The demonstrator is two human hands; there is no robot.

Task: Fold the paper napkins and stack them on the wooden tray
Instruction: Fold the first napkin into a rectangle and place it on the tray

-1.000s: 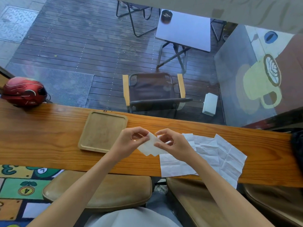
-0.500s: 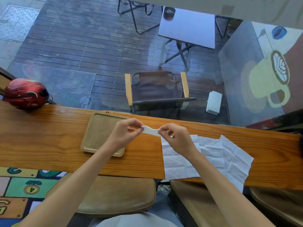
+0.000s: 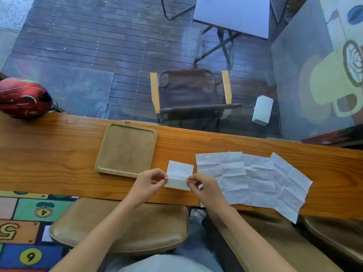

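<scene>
Two hands, left hand and right hand, pinch the half-folded napkin between their fingers over the counter, the wooden tray just beyond the left fingers; uneven pinches risk a skewed crease, judging by the thin paper.

Small white folded paper napkin, creased across mid, pinched at both side edges, just right of square light-wood tray. Unfolded white creased napkins overlap, spread flat further right.
</scene>
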